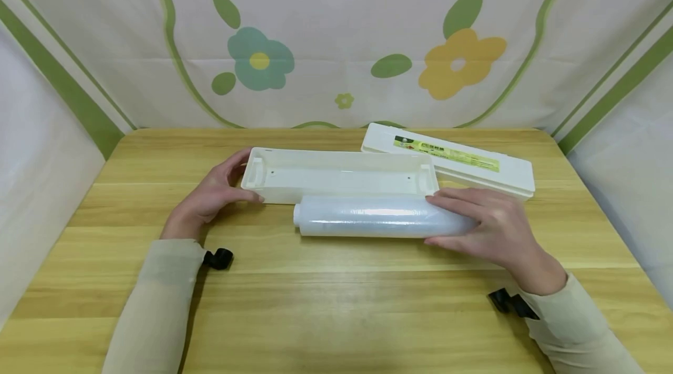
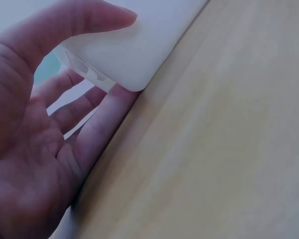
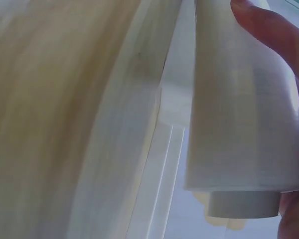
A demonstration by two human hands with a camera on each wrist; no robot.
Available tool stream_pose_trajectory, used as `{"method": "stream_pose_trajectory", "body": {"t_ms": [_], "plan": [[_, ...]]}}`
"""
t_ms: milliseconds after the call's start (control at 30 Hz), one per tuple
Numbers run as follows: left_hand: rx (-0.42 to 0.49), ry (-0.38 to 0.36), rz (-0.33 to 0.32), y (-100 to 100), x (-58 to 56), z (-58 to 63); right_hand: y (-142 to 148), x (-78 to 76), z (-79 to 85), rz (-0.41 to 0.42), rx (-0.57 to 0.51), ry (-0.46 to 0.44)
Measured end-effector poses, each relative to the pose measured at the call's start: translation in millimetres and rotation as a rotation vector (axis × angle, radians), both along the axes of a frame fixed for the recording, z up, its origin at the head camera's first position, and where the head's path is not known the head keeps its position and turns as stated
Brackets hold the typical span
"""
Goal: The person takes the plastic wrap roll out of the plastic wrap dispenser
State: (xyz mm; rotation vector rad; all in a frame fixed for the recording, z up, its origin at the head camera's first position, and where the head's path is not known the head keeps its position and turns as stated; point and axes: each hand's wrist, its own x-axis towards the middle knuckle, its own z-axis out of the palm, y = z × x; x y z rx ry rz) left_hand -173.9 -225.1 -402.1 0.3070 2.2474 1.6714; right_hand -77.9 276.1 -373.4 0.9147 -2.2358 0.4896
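An open white plastic box (image 1: 336,178) stands lengthwise on the table, its hollow inside facing up. My left hand (image 1: 212,190) grips its left end, thumb (image 2: 104,17) on the front wall and fingers round the end behind it. Just in front of the box, a roll of cling film (image 1: 368,217) lies level, overlapping its front edge in the head view. My right hand (image 1: 489,222) holds the roll near its right end, thumb on the near side and fingers over the top. In the right wrist view the roll's core (image 3: 244,204) sticks out at the end.
A white lid (image 1: 452,160) with a green and yellow label lies slanted behind the box's right end. The wooden table (image 1: 336,315) meets a flower-printed cloth (image 1: 315,87) at its back edge. Black wrist mounts (image 1: 218,259) sit at both sleeves.
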Motion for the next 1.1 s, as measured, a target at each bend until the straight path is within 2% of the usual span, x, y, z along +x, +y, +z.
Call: {"method": "stream_pose_trajectory", "body": {"t_ms": [300,500,733,1100], "plan": [[0.006,-0.009,-0.009,-0.9,1.7,0.5,7.1,-0.5,-4.7,-0.016,0.058,-0.190],[-0.001,-0.017,-0.010,-0.3,2.0,2.3,8.1,-1.5,-6.2,-0.067,0.085,-0.281],[-0.002,-0.005,-0.008,-0.2,0.7,2.1,5.4,-0.4,-4.0,-0.098,0.081,-0.314],[0.011,-0.005,-0.017,-1.1,0.2,0.1,4.1,-0.4,-5.9,-0.101,0.084,-0.348]]}}
